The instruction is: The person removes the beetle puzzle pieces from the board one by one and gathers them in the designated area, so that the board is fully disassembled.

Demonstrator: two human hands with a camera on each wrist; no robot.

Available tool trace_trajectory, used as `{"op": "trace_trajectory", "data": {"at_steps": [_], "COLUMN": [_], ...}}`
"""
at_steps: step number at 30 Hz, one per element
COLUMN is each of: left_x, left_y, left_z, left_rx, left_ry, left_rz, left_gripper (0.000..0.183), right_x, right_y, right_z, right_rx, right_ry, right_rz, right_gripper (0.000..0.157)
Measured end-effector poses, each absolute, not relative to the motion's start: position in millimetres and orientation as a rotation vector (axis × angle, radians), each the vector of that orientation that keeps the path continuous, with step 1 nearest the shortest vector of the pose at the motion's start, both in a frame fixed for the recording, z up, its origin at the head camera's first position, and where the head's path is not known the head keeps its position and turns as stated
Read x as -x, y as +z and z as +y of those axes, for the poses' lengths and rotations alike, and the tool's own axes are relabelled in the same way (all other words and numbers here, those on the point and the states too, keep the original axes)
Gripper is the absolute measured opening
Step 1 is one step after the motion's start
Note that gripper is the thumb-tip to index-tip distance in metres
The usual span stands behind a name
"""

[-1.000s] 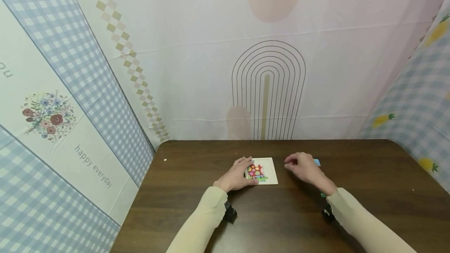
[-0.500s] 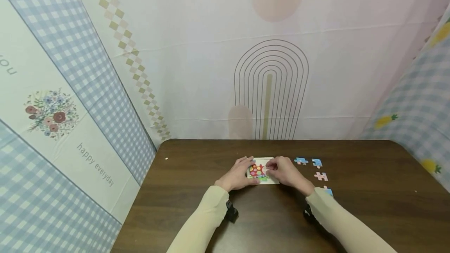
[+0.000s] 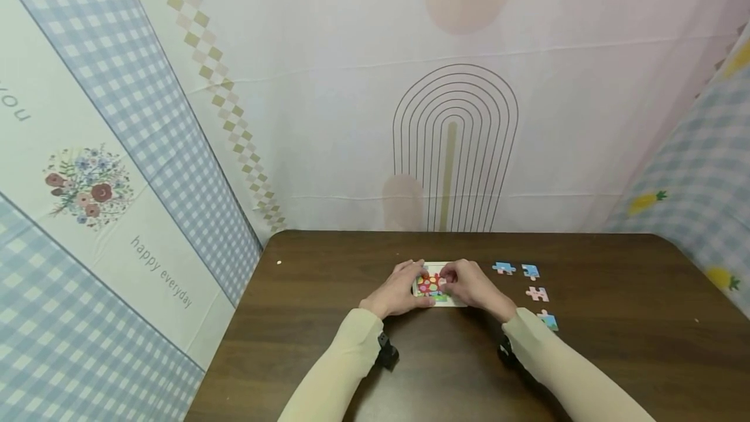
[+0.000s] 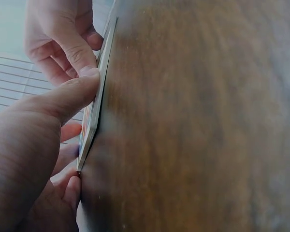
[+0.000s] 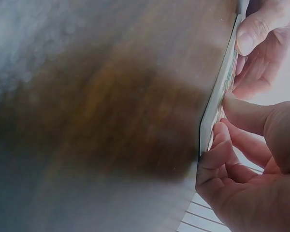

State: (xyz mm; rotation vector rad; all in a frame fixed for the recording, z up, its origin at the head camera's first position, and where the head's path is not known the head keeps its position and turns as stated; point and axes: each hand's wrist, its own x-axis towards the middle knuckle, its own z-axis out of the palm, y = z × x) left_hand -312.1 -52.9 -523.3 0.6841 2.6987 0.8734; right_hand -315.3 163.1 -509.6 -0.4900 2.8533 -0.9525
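Observation:
A small white puzzle tray lies on the brown table, with a red picture of coloured dots assembled in its left part. My left hand holds the tray from the left, thumb along the near edge and fingers at the far corner. In the left wrist view that thumb lies over the tray's rim. My right hand is over the tray's right part, thumb and fingertips pinching a pale puzzle piece against the picture's right side. Fingers hide most of this piece.
To the right of the tray lie loose puzzle pieces: a blue one, another blue one, a pink one and a blue-green one beside the right sleeve. A patterned cloth hangs behind the table.
My right hand has moved left from beside the tray onto its right part, uncovering the loose pieces. My left hand keeps its hold on the tray.

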Motion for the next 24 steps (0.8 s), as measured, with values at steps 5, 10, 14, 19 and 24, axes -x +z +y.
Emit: {"op": "trace_trajectory", "data": {"at_steps": [5,10,14,19,24], "left_x": [311.7,311.6,311.3,311.3,312.4], "left_y": [-523.1,-521.0,-520.6,-520.5,-521.1], "left_z": [-52.9,-53.0,-52.4,-51.5,-52.6], "left_rx": [-0.696,-0.696,-0.689,-0.675,-0.674], "left_ry": [0.88,0.869,0.859,0.856,0.864], "left_rz": [2.684,2.687,2.688,2.69,2.687], "left_gripper": [0.054,0.051,0.051,0.053,0.057], "right_x": [314.1,314.7,318.9,322.0,315.6], "right_y": [-508.4,-508.1,-516.6,-522.5,-511.0], "right_z": [160.9,159.2,162.5,167.2,162.1], "right_rx": [0.475,0.467,0.503,0.553,0.494], "right_ry": [-0.959,-0.962,-0.959,-0.943,-0.992], "right_rz": [2.838,2.816,2.803,2.807,2.79], "right_gripper": [0.011,0.013,0.014,0.015,0.018]}}
